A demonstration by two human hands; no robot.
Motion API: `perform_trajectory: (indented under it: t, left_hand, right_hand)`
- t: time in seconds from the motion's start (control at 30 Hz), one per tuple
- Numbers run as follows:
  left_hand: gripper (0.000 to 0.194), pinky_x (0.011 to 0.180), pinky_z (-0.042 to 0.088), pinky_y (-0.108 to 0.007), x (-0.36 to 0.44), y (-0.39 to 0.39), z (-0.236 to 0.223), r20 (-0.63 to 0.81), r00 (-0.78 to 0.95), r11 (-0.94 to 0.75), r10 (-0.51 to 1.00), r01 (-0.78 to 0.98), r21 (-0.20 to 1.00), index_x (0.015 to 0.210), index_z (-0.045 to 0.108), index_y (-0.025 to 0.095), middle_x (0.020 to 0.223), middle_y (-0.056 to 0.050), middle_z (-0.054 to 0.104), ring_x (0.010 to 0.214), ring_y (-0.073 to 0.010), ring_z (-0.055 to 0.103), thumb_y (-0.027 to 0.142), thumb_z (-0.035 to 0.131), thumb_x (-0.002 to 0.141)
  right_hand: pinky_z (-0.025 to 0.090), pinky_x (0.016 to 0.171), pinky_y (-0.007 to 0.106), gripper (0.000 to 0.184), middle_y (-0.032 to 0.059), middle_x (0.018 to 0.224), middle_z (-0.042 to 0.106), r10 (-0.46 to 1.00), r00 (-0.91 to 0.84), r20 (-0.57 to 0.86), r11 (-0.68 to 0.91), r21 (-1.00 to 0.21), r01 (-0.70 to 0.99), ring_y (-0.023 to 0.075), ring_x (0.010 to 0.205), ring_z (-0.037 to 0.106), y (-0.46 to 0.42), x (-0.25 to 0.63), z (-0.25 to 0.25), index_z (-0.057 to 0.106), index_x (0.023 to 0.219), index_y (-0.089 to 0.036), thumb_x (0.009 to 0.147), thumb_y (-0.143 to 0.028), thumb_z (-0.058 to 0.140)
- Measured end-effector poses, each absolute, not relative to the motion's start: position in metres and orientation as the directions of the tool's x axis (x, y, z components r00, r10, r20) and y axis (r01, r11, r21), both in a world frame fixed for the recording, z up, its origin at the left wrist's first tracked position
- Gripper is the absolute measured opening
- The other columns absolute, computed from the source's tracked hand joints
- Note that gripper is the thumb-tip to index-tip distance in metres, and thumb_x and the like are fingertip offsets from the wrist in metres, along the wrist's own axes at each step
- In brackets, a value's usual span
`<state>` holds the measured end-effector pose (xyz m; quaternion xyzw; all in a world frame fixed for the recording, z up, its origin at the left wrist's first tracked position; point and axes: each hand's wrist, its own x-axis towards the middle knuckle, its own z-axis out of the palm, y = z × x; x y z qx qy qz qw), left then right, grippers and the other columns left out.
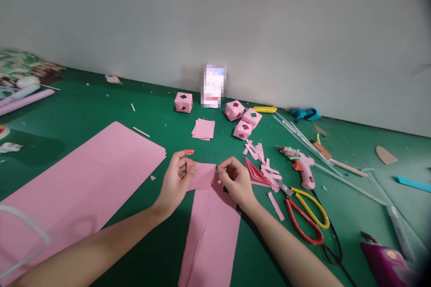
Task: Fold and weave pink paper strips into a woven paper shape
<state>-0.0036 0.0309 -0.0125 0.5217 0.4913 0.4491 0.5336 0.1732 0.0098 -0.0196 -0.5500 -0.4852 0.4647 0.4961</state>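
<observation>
My left hand (pixel 175 181) grips a small piece of pink paper (pixel 204 177) between thumb and fingers. A red patterned wrap covers one of its fingertips. My right hand (pixel 235 179) is closed in a pinch right at that piece's right edge; what sits between its fingertips is too small to make out. Under both hands lies a stack of long pink paper strips (pixel 215 242). Folded pink paper (pixel 255 172) lies just beyond my right hand, beside narrow pink offcuts (pixel 269 169). Scissors (pixel 305 215) with red and yellow handles rest to the right.
Several pink paper cubes with cut-out holes (pixel 183 102) stand near the wall, around a lit phone (pixel 214 85). Small pink squares (pixel 204 129) are stacked in front. Large pink sheets (pixel 84 184) cover the left. A glue gun (pixel 305 170) with its cord lies right.
</observation>
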Motion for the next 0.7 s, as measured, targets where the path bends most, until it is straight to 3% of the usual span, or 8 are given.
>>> perform_trajectory:
  t: [0.23, 0.33, 0.43, 0.53, 0.6, 0.7]
  left_hand:
    - [0.036, 0.075, 0.05, -0.028, -0.004, 0.03, -0.01, -0.103, 0.124, 0.1, 0.987, 0.031, 0.995, 0.117, 0.047, 0.021, 0.099, -0.006, 0.068, 0.087, -0.0188, 0.067, 0.038, 0.06, 0.088]
    - [0.038, 0.075, 0.052, -0.029, -0.006, 0.031, -0.013, -0.112, 0.11, 0.114, 0.988, -0.014, 0.993, 0.118, 0.048, 0.021, 0.104, -0.007, 0.068, 0.09, -0.0198, 0.068, 0.038, 0.061, 0.087]
    - [0.037, 0.078, 0.053, -0.03, -0.007, 0.032, -0.016, -0.112, 0.085, 0.116, 0.99, -0.051, 0.992, 0.118, 0.049, 0.021, 0.107, -0.008, 0.068, 0.094, -0.0204, 0.068, 0.038, 0.061, 0.087]
    - [0.037, 0.083, 0.053, -0.032, -0.007, 0.032, -0.017, -0.115, 0.071, 0.119, 0.991, -0.067, 0.991, 0.118, 0.05, 0.021, 0.109, -0.008, 0.068, 0.098, -0.0209, 0.068, 0.039, 0.061, 0.088]
    - [0.037, 0.085, 0.053, -0.033, -0.007, 0.032, -0.016, -0.115, 0.071, 0.12, 0.991, -0.079, 0.99, 0.118, 0.049, 0.022, 0.112, -0.009, 0.068, 0.1, -0.0215, 0.068, 0.039, 0.061, 0.088]
    - [0.037, 0.089, 0.053, -0.036, -0.006, 0.031, -0.014, -0.113, 0.101, 0.125, 0.988, -0.116, 0.985, 0.118, 0.048, 0.022, 0.117, -0.01, 0.067, 0.105, -0.0231, 0.067, 0.04, 0.06, 0.089]
  right_hand:
    - [0.045, 0.055, 0.024, 0.015, 0.0021, 0.074, 0.062, 0.999, 0.024, 0.04, 0.035, -0.982, 0.188, 0.0121, 0.06, 0.055, 0.008, 0.173, -0.02, 0.062, 0.09, -0.018, 0.089, -0.031, 0.055]
    - [0.048, 0.06, 0.025, 0.017, 0.0073, 0.097, 0.063, 0.986, -0.021, 0.163, 0.162, -0.943, 0.291, 0.0134, 0.071, 0.058, 0.007, 0.173, -0.018, 0.064, 0.101, -0.02, 0.088, -0.025, 0.056]
    - [0.053, 0.074, 0.031, 0.031, 0.0109, 0.121, 0.055, 0.959, -0.07, 0.276, 0.281, -0.877, 0.39, 0.0192, 0.095, 0.06, 0.004, 0.172, -0.015, 0.062, 0.115, -0.024, 0.084, -0.024, 0.061]
    - [0.05, 0.094, 0.043, 0.051, 0.0129, 0.137, 0.043, 0.928, -0.148, 0.341, 0.367, -0.778, 0.509, 0.0281, 0.119, 0.051, 0.0, 0.17, -0.013, 0.057, 0.126, -0.026, 0.077, -0.03, 0.071]
    - [0.047, 0.099, 0.048, 0.06, 0.0134, 0.145, 0.035, 0.905, -0.211, 0.37, 0.421, -0.704, 0.573, 0.0325, 0.128, 0.043, -0.002, 0.168, -0.012, 0.054, 0.13, -0.027, 0.073, -0.032, 0.074]
    - [0.045, 0.101, 0.05, 0.057, 0.0125, 0.147, 0.033, 0.873, -0.27, 0.407, 0.478, -0.597, 0.645, 0.0335, 0.134, 0.035, -0.005, 0.165, -0.014, 0.052, 0.133, -0.028, 0.079, -0.028, 0.069]
